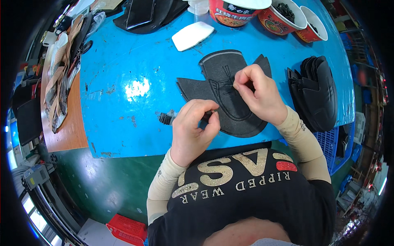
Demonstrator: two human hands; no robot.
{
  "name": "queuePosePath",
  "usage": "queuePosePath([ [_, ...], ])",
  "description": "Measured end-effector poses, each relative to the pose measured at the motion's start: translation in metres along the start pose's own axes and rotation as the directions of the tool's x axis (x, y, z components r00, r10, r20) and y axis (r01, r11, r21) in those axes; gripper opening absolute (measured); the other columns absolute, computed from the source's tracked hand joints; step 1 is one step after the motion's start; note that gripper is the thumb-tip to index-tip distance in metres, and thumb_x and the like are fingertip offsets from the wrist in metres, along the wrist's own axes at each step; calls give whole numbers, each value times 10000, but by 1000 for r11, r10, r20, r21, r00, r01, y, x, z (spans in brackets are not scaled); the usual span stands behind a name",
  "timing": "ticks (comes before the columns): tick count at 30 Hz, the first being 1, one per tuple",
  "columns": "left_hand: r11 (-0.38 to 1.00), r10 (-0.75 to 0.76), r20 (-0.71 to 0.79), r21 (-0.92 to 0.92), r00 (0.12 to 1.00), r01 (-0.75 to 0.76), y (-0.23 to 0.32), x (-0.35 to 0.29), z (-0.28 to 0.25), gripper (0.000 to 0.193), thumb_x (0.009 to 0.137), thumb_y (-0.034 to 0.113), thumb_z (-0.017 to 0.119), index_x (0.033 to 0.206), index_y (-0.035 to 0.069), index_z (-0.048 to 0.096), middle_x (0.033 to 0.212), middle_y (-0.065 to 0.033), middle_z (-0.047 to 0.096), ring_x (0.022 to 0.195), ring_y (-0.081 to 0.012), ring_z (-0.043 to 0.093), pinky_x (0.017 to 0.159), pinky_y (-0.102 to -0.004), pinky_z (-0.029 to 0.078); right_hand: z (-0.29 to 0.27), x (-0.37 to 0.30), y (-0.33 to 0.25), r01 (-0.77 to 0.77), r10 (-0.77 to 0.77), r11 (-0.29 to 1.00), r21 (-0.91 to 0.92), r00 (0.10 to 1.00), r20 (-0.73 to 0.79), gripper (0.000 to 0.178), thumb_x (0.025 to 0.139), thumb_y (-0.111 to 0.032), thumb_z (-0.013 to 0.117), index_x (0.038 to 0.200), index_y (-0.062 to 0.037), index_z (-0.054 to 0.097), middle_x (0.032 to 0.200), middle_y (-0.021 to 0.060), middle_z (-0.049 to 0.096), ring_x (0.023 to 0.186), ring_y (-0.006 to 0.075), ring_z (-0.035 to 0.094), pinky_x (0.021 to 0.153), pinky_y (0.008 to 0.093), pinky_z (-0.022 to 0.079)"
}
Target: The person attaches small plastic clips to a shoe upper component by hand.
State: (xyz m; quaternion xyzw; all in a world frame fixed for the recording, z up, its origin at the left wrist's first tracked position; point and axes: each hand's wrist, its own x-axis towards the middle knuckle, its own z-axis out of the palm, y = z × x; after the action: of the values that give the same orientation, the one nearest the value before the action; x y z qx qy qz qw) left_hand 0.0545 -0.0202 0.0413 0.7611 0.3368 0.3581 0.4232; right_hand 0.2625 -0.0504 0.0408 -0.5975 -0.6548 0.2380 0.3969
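A flat black fabric shoe upper point(230, 107) lies on the blue table, with pointed side flaps and a stitched curved seam. Dark thread-like lines cross its middle. Over that part, my right hand point(260, 92) is closed in a pinch; what is between its fingertips is too small to make out. My left hand point(195, 127) is also pinched, close to the near left side of the upper, and its contents are hidden. A small black-bristled brush point(165, 119) shows beside my left hand; whether the hand holds it or it lies on the table, I cannot tell.
To the right stands a stack of black padded uppers point(316, 94), above a blue plastic basket point(338, 147). Paper noodle bowls point(283, 18), a white pad point(193, 36) and a dark phone-like slab point(140, 13) sit at the back. Scissors point(87, 46) lie at the left.
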Motion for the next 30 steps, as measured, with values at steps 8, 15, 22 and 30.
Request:
queuePosePath([
  [8, 934, -194, -64, -316, 979, 165, -3, 6, 10, 255, 779, 8, 733, 1021, 37, 659, 866, -51, 629, 740, -115, 578, 656, -231, 465, -9, -3, -22, -353, 236, 661, 662, 935, 263, 173, 916, -35, 603, 950, -62, 436, 916, 17, 554, 828, 59, 517, 731, 219, 456],
  [15, 970, -123, 126, -194, 984, 146, 6, 8, -1, 171, 751, -31, 711, 892, 35, 640, 856, -52, 603, 751, -151, 573, 656, -269, 467, -10, -14, -21, -437, 209, 490, 754, 899, 385, 191, 908, -12, 599, 954, -67, 422, 925, 13, 543, 862, 51, 495, 766, 208, 444],
  [22, 972, 150, 47, 177, 988, -156, 1, 5, -5, 187, 721, -89, 685, 856, 31, 637, 871, -80, 617, 755, -211, 613, 633, -295, 494, -5, 1, -8, -128, 124, 989, 78, 991, 49, 197, 846, 9, 617, 931, -38, 446, 785, 77, 560, 729, 198, 578, 680, 317, 462],
  [30, 940, 230, 131, 226, 964, -255, -5, 7, 0, 235, 698, -75, 679, 905, 19, 620, 1036, -115, 642, 832, -274, 611, 722, -350, 497, 1, 8, 4, 160, -149, 968, -192, 986, 71, 194, 810, 6, 616, 911, -42, 456, 774, 125, 574, 744, 343, 591, 685, 411, 451],
])
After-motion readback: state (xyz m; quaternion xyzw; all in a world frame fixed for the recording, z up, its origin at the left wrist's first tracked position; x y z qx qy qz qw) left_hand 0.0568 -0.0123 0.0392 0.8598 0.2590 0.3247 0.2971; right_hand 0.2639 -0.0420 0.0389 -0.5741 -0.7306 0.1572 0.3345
